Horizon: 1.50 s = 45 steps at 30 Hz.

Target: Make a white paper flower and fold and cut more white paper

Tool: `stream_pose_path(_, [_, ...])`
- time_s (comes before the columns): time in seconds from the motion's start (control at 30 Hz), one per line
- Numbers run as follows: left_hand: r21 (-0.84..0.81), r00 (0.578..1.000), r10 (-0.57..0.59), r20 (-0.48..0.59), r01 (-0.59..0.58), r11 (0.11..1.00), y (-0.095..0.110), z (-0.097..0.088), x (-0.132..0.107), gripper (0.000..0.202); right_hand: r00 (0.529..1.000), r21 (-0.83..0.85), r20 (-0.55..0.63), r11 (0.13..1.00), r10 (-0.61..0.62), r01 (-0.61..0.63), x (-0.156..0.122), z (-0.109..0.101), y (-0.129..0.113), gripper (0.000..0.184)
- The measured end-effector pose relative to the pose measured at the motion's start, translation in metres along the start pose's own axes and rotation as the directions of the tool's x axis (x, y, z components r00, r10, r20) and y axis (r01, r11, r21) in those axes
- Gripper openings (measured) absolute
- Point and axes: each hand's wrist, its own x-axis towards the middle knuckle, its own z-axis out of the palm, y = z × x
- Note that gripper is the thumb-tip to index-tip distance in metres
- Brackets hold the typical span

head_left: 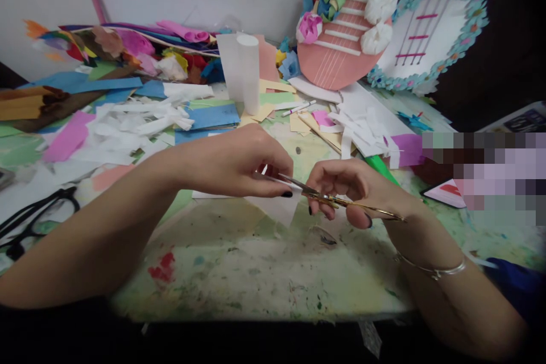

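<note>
In the middle of the head view, a piece of white paper (pixel 277 207) is pinched between the thumb and fingers of my left hand (pixel 243 162). My right hand (pixel 347 187) has its fingers curled round a pair of gold-handled scissors (pixel 330 200). The blades point left and lie at the paper's upper edge, close to my left fingertips. Whether the blades are closed on the paper, I cannot tell. Behind my left wrist, part of another white sheet (pixel 213 194) lies flat on the paint-stained table (pixel 256 278).
White paper strips (pixel 136 125) and coloured scraps cover the table's back. A rolled white paper tube (pixel 248 74) stands upright there. Two decorated paper guitars, one pink (pixel 341 60), lean at the back right. Black glasses (pixel 42 216) lie at left, a green marker-like object (pixel 381 170) at right.
</note>
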Motion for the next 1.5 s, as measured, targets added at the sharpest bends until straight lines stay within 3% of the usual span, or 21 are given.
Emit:
stream_pose_path(0.37, [-0.006, 1.0, -0.005, -0.008, 0.005, 1.0, -0.001, 0.0, 0.0, 0.017, 0.999, -0.004, -0.032, 1.0, 0.013, -0.013, -0.001, 0.002, -0.002, 0.062])
stream_pose_path(0.77, [-0.02, 0.999, -0.004, -0.035, 0.004, 1.0, -0.002, 0.001, -0.001, 0.01, 0.998, 0.052, -0.038, 0.997, 0.056, -0.054, -0.002, 0.005, -0.004, 0.026])
stream_pose_path(1.2, [-0.026, 0.999, -0.038, -0.019, 0.038, 0.999, -0.006, -0.006, -0.003, 0.011, 0.99, -0.007, -0.114, 0.996, 0.086, -0.087, -0.003, 0.0, 0.0, 0.027])
stream_pose_path(1.5, [-0.16, 0.991, -0.136, -0.014, 0.132, 0.978, -0.033, -0.027, -0.023, 0.014, 0.981, -0.047, -0.191, 0.998, 0.025, -0.035, -0.006, -0.008, 0.001, 0.028])
